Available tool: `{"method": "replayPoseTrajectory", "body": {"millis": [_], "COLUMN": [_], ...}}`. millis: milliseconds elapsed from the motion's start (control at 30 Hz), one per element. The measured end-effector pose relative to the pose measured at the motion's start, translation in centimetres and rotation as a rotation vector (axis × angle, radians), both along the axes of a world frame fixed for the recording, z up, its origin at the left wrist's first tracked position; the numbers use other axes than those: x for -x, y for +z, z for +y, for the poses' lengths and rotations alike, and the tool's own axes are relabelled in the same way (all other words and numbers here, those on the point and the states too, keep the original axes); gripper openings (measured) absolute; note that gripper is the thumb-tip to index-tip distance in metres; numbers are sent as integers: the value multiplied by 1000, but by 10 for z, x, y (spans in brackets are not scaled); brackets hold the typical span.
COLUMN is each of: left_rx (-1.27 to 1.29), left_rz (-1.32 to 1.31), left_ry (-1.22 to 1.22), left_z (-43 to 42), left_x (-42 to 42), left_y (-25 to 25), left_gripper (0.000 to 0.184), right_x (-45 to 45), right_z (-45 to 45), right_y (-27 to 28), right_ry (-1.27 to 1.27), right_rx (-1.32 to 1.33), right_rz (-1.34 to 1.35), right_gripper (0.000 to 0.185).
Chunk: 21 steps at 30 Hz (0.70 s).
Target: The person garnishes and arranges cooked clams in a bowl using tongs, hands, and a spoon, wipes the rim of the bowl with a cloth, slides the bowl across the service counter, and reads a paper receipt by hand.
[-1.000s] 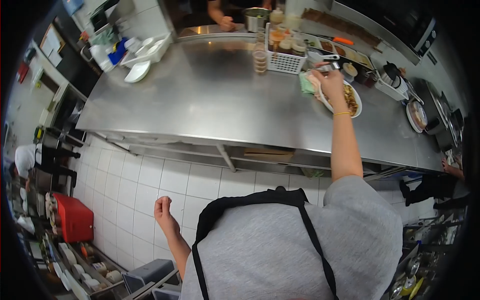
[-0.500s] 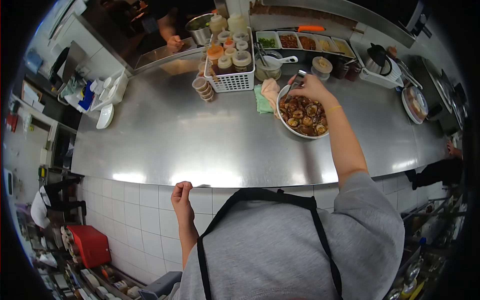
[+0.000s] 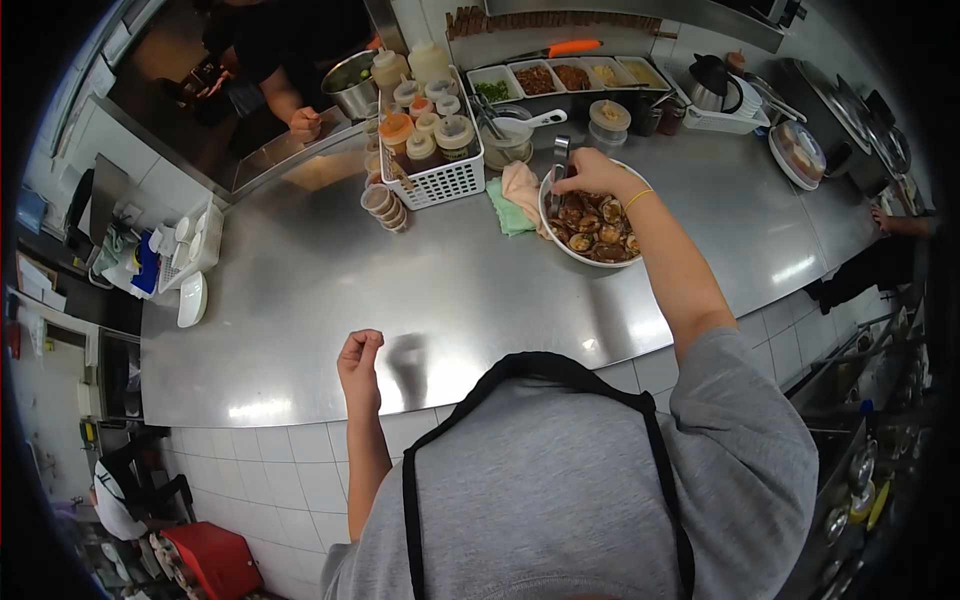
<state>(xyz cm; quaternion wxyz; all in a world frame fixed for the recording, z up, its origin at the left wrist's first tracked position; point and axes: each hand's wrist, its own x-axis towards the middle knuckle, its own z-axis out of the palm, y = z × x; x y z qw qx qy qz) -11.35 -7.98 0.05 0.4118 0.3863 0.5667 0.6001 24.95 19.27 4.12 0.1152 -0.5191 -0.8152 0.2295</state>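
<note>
At the right half of the steel counter stands a white bowl point(image 3: 588, 262) of clams in dark brown sauce point(image 3: 597, 232). My right hand point(image 3: 592, 177) grips metal tongs point(image 3: 561, 152) over the bowl's left side, their lower end down among the clams. A thin yellow band circles that wrist. My left hand point(image 3: 361, 358) hovers near the counter's front edge, its fingers curled and thumb pressed to them, with nothing visible in it. Left of the bowl, a peach cloth point(image 3: 522, 186) and a green cloth point(image 3: 509, 212) lie bunched together.
A white basket point(image 3: 437, 188) of sauce bottles stands at the back, with small stacked cups point(image 3: 383, 208) beside it. Behind the bowl are a handled white strainer point(image 3: 530, 124) and a topping tray point(image 3: 565, 78). A white dish point(image 3: 192, 299) sits far left. Another person's hand point(image 3: 304, 122) shows beyond the pass window.
The view has turned and shifted. My right hand and the tongs are still at the bowl, more upright at its left side. My left hand is now farther over the counter's front edge.
</note>
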Motion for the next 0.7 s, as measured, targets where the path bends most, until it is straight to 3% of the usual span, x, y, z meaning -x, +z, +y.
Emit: {"method": "replayPoseTrajectory", "body": {"millis": [200,267,400,433,533,567,633,700], "left_rx": [-18,-1,41,34,14,-17,-31,-17], "left_rz": [-50,-51,-64,-50,-22,-15,-18,-31], "left_ry": [42,31,5,-8,-30,-35,-7,6], "left_z": [-5,-6,1,5,10,15,16,11], "left_x": [-20,-30,-47,-51,-60,-63,-63,-63], "left_y": [-11,-19,-19,-15,1,4,-3,-9], "left_gripper": [13,13,14,13,13,12,13,13], "right_x": [-37,-42,-40,-39,-46,-55,-72,-98], "right_z": [-2,-32,-57,-60,-52,-51,-58,-50], "right_y": [-12,23,25,24,4,10,37,24], "right_ry": [27,-64,129,114,82,91,-169,-134], "right_rx": [6,36,99,44,-30,-39,74,23], "right_rz": [118,506,630,402,373,371,491,565], "right_gripper": [32,32,27,27,25,25,23,22]}}
